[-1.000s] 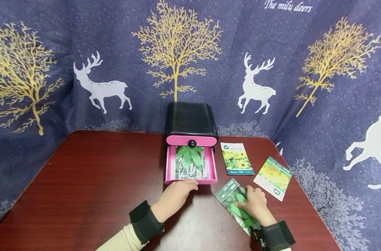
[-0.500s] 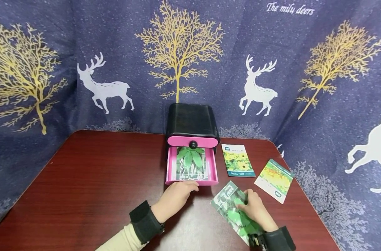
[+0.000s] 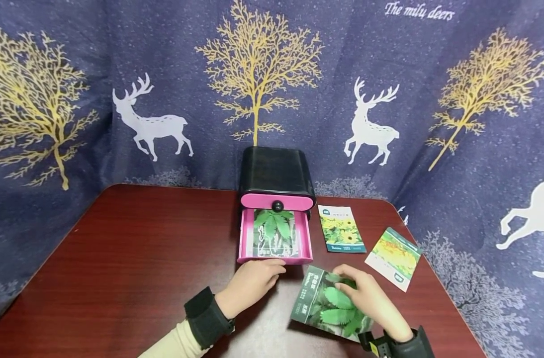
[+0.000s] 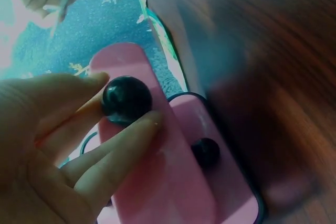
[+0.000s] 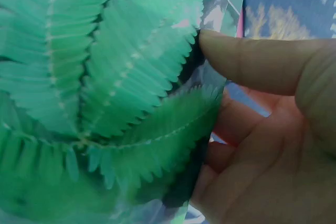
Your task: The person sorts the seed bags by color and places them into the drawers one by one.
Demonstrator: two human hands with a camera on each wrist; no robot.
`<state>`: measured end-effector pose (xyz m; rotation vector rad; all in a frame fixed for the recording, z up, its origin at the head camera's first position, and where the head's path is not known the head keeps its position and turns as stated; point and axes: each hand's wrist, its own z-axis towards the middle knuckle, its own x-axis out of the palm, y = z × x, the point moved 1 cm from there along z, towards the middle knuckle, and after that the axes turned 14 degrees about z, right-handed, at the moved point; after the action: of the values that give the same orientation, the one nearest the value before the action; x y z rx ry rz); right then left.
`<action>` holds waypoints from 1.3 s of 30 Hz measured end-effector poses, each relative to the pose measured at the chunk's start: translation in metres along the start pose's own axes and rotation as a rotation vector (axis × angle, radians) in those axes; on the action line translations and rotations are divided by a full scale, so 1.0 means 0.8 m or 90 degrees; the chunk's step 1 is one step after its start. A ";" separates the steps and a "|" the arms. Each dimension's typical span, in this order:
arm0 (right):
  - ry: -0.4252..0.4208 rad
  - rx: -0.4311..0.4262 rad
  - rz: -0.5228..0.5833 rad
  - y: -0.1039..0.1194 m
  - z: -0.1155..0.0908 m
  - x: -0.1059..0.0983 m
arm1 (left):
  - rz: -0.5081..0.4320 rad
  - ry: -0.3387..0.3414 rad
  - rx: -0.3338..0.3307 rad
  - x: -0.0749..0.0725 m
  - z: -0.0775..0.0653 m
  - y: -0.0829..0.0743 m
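My left hand [image 3: 257, 281] is at the front of a pulled-out pink drawer [image 3: 244, 260]. In the left wrist view, its thumb and fingers pinch the drawer's round black knob [image 4: 127, 99]. Inside the drawer lies a seed packet [image 3: 272, 233] with a green leaf picture. My right hand [image 3: 372, 298] holds another green-leaf seed packet [image 3: 314, 303] by its right edge, tilted and raised off the table, right of the drawer. In the right wrist view the thumb [image 5: 252, 61] lies on the packet's front; the other fingers are partly hidden behind it.
The drawer belongs to a small black cabinet [image 3: 276, 169] with a pink upper drawer front [image 3: 254, 201]. Right of it, a yellow-flower packet [image 3: 342, 231] and an orange-flower packet [image 3: 394, 256] lie on the dark red table [image 3: 142, 258]. A blue curtain [image 3: 200, 169] hangs behind.
The right hand has lifted the green-leaf packet from the table and turned it, its printed end shifting left. The left hand stays at the drawer.
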<state>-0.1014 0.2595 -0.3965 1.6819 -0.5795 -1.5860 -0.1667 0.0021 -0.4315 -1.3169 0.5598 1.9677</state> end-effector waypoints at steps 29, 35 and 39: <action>-0.081 -0.319 -0.255 0.109 0.043 0.074 | -0.342 0.169 -0.055 -0.048 -0.019 0.010; -0.228 -0.275 -0.164 0.098 0.041 0.067 | -0.359 0.148 -0.091 -0.047 -0.027 0.024; -0.314 -0.224 -0.086 0.082 0.037 0.060 | -0.361 0.140 -0.144 -0.048 -0.036 0.039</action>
<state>-0.1132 0.1766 -0.3759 1.0908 -0.3951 -2.0823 -0.1629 -0.0501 -0.4083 -1.6294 0.0399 1.4559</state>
